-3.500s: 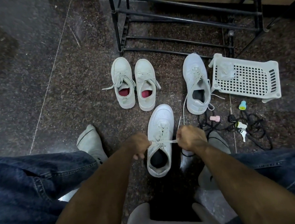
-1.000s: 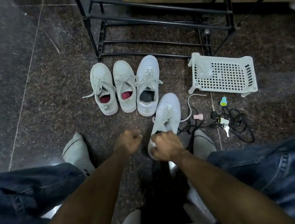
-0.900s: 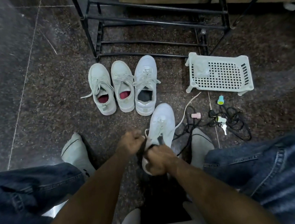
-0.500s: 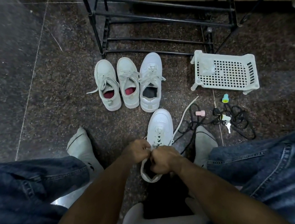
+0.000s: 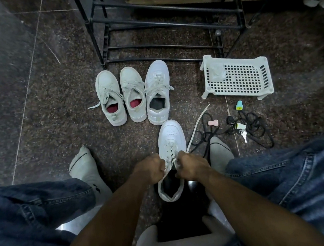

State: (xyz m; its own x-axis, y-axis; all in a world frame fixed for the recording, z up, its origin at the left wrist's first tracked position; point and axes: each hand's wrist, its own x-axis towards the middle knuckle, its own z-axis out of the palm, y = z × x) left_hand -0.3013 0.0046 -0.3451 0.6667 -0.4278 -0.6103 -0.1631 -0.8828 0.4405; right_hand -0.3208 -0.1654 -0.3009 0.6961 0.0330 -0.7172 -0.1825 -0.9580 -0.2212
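Between the knees, left hand (image 5: pixel 150 171) and right hand (image 5: pixel 192 167) each pinch the lace (image 5: pixel 196 125) of the sneaker (image 5: pixel 170 136) — soft, probably slippery, so hold it near the eyelets.

Light: we see a dim, cool indoor scene; the white shoe (image 5: pixel 170 138) at centre is brightest.
Glare: we note a pale sheen on the floor (image 5: pixel 2 61), upper left.
Shadow: blackest at lower centre.
Distortion: we find the rack (image 5: pixel 94 38) bars bowed, corners darkened.
Focus: centre sharp, right edge smeared.
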